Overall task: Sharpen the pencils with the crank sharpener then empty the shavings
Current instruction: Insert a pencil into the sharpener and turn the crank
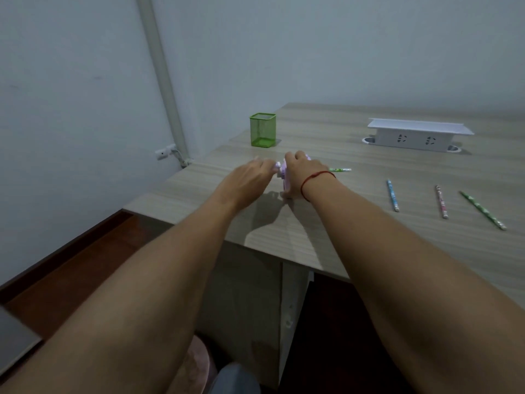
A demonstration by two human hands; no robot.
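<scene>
A small lilac crank sharpener [284, 177] stands on the wooden table [355, 223], mostly hidden behind my hands. My right hand [304, 177] wraps over its body from above and holds it down. My left hand [250, 177] pinches the crank knob on the sharpener's left side. A green pencil [341, 169] sticks out of the sharpener to the right, lying level. Three loose pencils lie further right: a blue one [393, 195], a pink one [441, 201] and a green one [483, 210].
A green mesh pencil cup [263, 129] stands behind the sharpener near the table's left edge. A white socket box [417, 135] sits at the back right. The table's front edge runs diagonally below my forearms, with red-brown floor to the left.
</scene>
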